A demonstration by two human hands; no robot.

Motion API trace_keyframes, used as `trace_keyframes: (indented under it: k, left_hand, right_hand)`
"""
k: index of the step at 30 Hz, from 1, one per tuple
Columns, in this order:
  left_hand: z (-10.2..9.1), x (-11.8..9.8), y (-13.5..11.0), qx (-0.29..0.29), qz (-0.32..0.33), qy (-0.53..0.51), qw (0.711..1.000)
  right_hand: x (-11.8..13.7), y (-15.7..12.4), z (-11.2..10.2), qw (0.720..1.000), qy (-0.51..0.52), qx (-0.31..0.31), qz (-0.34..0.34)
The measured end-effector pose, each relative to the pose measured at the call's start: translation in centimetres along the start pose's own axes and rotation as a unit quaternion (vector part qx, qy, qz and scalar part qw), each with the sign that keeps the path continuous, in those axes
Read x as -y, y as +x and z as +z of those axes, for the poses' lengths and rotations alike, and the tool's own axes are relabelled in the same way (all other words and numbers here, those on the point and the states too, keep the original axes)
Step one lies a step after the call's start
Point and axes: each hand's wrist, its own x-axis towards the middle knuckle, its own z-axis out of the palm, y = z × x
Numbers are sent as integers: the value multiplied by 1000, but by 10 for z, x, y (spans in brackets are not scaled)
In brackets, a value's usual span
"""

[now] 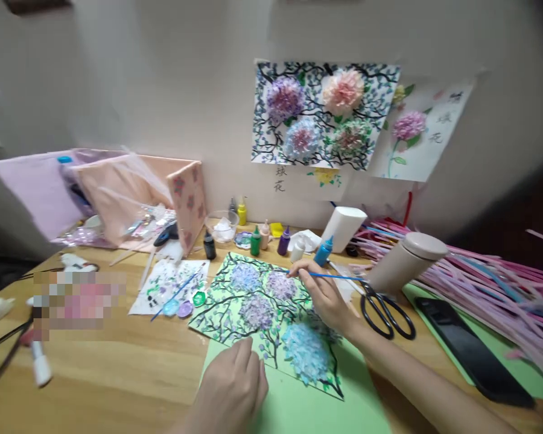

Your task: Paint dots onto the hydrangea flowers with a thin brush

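Observation:
My right hand [323, 295] pinches a thin blue paintbrush [328, 275] above the upper right part of a flower picture [226, 295]. The picture has painted dark branches, small leaves and several raised ruffled flowers in blue and purple. A larger light-blue flower [305, 354] bulges near its lower edge, between my hands. At the near edge of the picture my left hand [233, 383] is curled closed, its knuckles up. What its fingers hold, if anything, is hidden. Beneath the picture lies a light green sheet [317, 407].
Paint bottles, among them a blue one [323, 251], stand behind the picture. A stained tissue [172, 286] with another brush and paint caps lies left. Black-handled scissors [387, 316], a tumbler [407, 259], a phone [473, 349] and pipe cleaners [479, 271] lie right.

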Motion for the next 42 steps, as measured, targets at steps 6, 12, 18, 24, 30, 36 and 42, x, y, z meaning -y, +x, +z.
trace_keyframes:
  k: [6,12,18,24,30,36,42]
  left_hand:
    - [-29,82,-9,-38,-241,-91,965]
    - [-2,135,-49,-47,-381,-132,914]
    - [9,137,-52,-29,-406,-210,889]
    - [16,138,-58,-46,-392,-237,888]
    - [21,125,-60,-95,-300,-228,922]
    - [18,63,-32,-76,-54,-286,954]
    - [43,-5,14,-63,123,-329,934]
  right_hand:
    - [58,46,98,976,17,205,-75]
    - [59,52,159,959,0,274,-74]
    - [66,55,158,955,-35,274,-107]
    - [66,54,153,949,-32,293,-107]
    - [48,43,74,990,20,127,-50]
    - [-25,-11,-29,991,-7,-126,45]
    - [-65,-47,-57,980,-46,-178,72]
